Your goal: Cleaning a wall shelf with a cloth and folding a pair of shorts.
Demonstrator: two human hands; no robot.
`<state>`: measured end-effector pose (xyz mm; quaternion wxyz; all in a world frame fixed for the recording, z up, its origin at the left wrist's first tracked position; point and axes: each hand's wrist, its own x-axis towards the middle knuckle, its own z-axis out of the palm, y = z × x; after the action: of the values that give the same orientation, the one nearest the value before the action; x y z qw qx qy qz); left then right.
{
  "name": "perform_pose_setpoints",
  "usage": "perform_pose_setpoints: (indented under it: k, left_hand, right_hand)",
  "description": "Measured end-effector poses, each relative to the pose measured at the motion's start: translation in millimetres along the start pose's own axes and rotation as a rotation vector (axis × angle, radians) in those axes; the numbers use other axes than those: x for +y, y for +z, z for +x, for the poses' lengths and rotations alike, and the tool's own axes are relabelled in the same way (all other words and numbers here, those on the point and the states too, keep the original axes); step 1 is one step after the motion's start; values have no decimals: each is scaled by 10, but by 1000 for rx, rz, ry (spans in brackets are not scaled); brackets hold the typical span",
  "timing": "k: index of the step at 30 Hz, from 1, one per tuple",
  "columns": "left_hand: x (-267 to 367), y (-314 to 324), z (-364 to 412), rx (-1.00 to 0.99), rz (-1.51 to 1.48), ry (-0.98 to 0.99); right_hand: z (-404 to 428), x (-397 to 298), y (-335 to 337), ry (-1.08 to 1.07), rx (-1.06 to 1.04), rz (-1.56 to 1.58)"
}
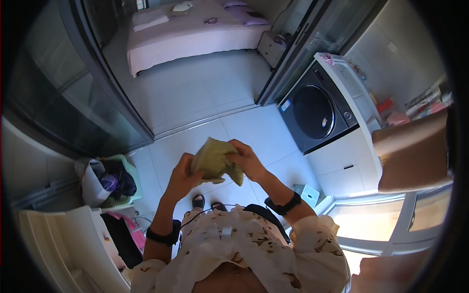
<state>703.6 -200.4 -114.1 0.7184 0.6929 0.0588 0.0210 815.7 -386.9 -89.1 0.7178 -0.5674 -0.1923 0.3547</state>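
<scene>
Held up in front of my body, above the tiled floor, is a crumpled yellow-green cloth [214, 159]. My left hand [185, 175] grips its left side, with the thumb over the front. The right upper part is pinched in my right hand [247, 161], and a corner of the cloth hangs down beside it. What kind of cloth item it is, I cannot tell. Both of my wrists wear black bands.
At the left stands a green plastic basket [135, 175] with dark clothes. A front-loading washing machine [313, 111] is built into a white cabinet at the right. A small light-blue stool [307, 195] is near it. Beyond the sliding door's track stands a bed [198, 40].
</scene>
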Motion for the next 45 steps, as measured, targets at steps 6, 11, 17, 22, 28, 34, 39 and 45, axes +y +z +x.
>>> perform_pose_setpoints:
  k: [6, 11, 17, 22, 28, 34, 39, 45]
  left_hand:
    - [-133, 5, 542, -56, 326, 209]
    - [-272, 214, 953, -103, 108, 283]
    - [-245, 584, 1551, -394, 54, 39]
    - [-117, 1108, 2147, -546, 288, 122]
    - [409, 1817, 3065, -613, 278, 372]
    - [1058, 2609, 3807, -775, 468, 626]
    - [1302, 3308, 4356, -951, 559, 908]
    - [1247, 4031, 5273, -1034, 503, 1034]
  right_hand:
    - [-149, -178, -155, -99, 306, -19]
    - [-254, -266, -284, -163, 522, 106]
    - [-322, -316, -803, -211, 631, 189]
    - [-323, -360, -1537, -303, 751, 173]
    - [-351, -559, -2611, -188, 797, -32]
    - [-319, -898, -3261, -174, 561, -99]
    - [-342, -955, -3842, 97, 524, -617]
    - [-499, -1049, -4625, -36, 832, -1013]
